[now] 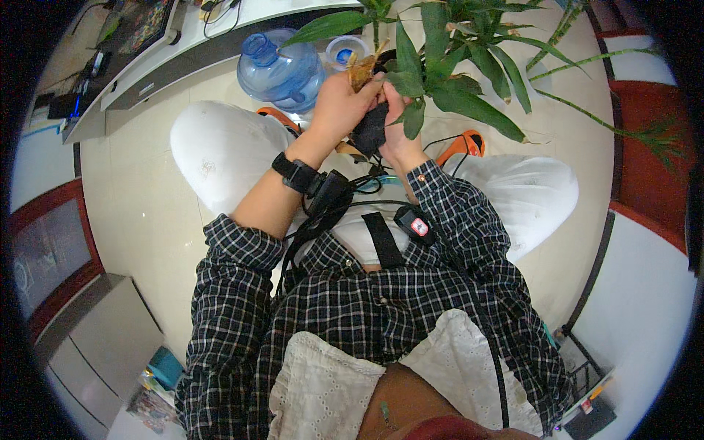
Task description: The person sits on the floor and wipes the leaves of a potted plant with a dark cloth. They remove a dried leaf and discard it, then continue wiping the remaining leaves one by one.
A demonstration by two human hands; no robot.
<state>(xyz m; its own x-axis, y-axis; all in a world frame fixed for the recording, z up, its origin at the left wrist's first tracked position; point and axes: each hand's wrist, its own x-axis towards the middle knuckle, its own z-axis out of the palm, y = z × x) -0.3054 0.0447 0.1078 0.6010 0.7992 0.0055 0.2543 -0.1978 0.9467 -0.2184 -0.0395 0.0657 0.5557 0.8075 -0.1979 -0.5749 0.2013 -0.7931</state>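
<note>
My left hand and my right hand meet in front of a potted-looking green plant. Between them hangs a black, soft-looking piece, cloth or plastic; I cannot tell which. Fingers of both hands are closed on its upper part, and the fingertips are partly hidden. A dry brown leaf stands up just beyond my left thumb. Broad green leaves hang over and beside my right hand. The plant's base is mostly hidden behind the hands.
A blue water-cooler bottle stands left of my hands, with a clear plastic container beside it. Thin green stalks reach out at right. Black cables run across my lap. A white cabinet is at far left.
</note>
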